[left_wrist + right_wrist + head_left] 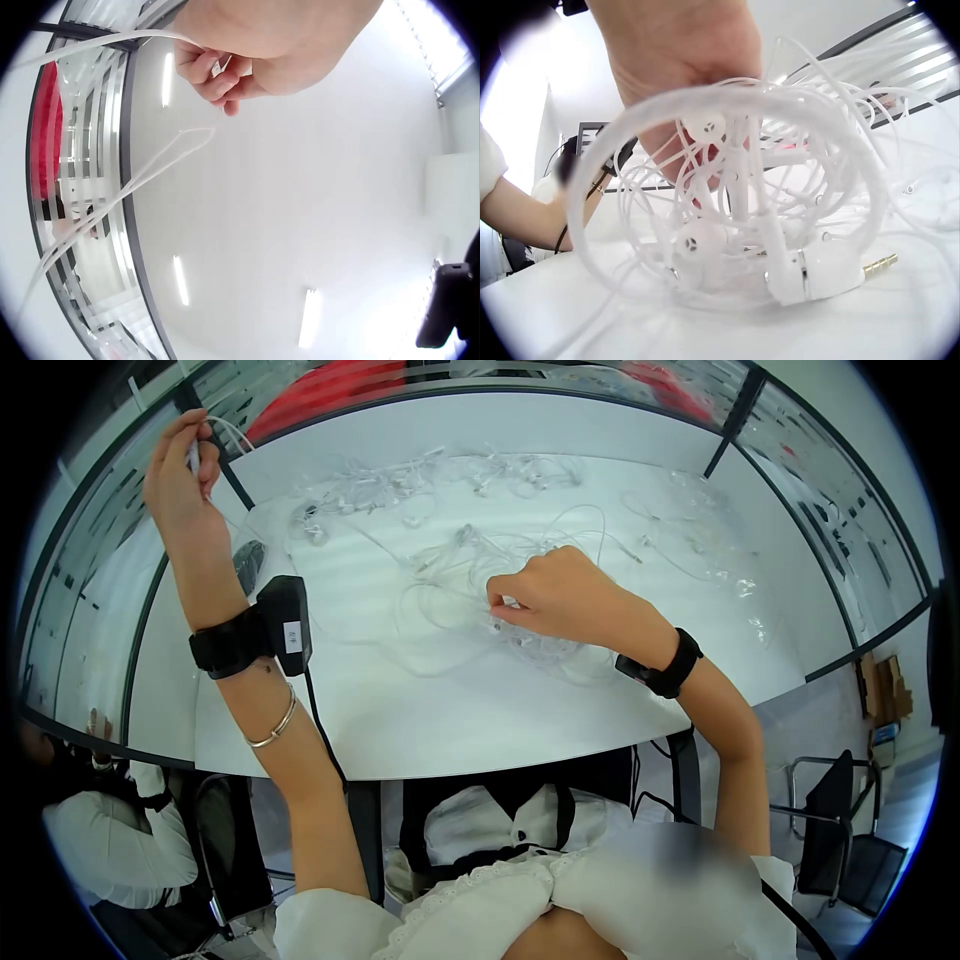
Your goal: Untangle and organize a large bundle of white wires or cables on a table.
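Note:
My left hand (185, 475) is raised high at the far left, above the table. Its fingers grip a white earphone cable (112, 37); a loop of it hangs below the hand in the left wrist view. Over the middle of the table my right hand (570, 595) is bent down with curled fingers, pinching into a tangle of white wired earphones (545, 645). In the right wrist view, loops of cable partly cover that hand's fingers. Earbuds (701, 244) and an angled plug (817, 274) with a gold tip lie close to the camera.
More white earphones (380, 485) and clear plastic bags lie along the back of the white table (400, 730). A dark rounded object (248, 567) sits at the left edge. Glass partitions surround the table. Another person (125, 830) sits at lower left; a black chair (835, 820) stands at right.

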Demonstrator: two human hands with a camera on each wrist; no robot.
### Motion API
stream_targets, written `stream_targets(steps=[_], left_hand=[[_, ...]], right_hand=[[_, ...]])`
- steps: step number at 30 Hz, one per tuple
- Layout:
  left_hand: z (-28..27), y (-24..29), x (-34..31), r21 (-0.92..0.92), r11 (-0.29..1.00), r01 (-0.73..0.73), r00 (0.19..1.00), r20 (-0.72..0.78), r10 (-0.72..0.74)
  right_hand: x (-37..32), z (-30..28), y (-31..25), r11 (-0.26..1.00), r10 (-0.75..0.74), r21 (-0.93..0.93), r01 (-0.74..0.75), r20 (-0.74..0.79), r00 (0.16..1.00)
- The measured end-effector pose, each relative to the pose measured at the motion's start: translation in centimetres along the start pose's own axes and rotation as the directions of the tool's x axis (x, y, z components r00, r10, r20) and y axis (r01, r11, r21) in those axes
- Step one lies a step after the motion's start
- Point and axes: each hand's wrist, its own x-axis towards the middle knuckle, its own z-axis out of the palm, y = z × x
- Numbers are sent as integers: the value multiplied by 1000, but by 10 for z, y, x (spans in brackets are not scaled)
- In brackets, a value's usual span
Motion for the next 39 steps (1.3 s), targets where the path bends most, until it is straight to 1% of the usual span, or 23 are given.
stream_targets(steps=[1,4,5,7,8,10,12,13,16,19,22,25,29,32,35,37,38,39], left_hand=[[1,-1,-1,0,1000,-1,1000,1,1],[9,-1,-5,51,999,6,999,-42,-4],[6,-5,-5,43,999,-4,1000,-13,4],[8,-5,-5,44,999,-22,998,-63,24],[9,-5,-5,46,999,-29,996,-86,33],[6,-4,-3,35,998,-45,999,-20,46],[6,0,-5,51,997,-62,996,70,58],[13,1,-10,81,995,-61,996,75,55],[21,-3,-14,93,996,-4,976,219,-16],[26,-6,-14,129,991,23,973,225,-52],[27,-7,-14,129,991,28,969,240,-58],[22,-9,-11,128,992,10,970,238,-40],[24,-6,-17,114,993,3,980,196,-25],[18,-8,-11,103,995,9,984,174,-27],[17,-8,-13,85,996,15,987,157,-28],[17,-5,-13,89,996,15,990,140,-28],[15,-6,-12,98,995,16,991,130,-29],[14,-7,-11,107,994,19,992,122,-32]], right_hand=[[1,1,-1,1000,-2,-6,2,24,1000],[-1,12,1,989,-85,106,100,-141,986],[-3,16,3,988,-108,91,124,-161,981],[-5,20,5,984,-153,61,168,-198,968],[-6,24,6,991,-125,21,131,-178,976],[-6,27,5,997,-63,-62,55,-143,988],[-5,19,-3,998,-35,-55,29,-109,993],[-4,16,-7,999,-23,-51,19,-91,996],[-1,26,-5,985,-163,16,170,-202,966],[0,30,-8,978,-196,25,205,-200,960],[-1,30,-4,953,-300,-43,298,-250,921],[-3,27,-6,957,-272,30,287,-239,932],[-4,33,-10,979,-193,-102,179,-146,970],[-5,33,-16,973,-223,-1,231,-252,942],[-7,30,-15,984,-104,109,139,-277,955],[-10,17,-15,947,61,322,18,-232,971],[-11,11,-13,905,140,423,-45,-198,970],[-11,8,-11,874,130,485,13,-259,957]])
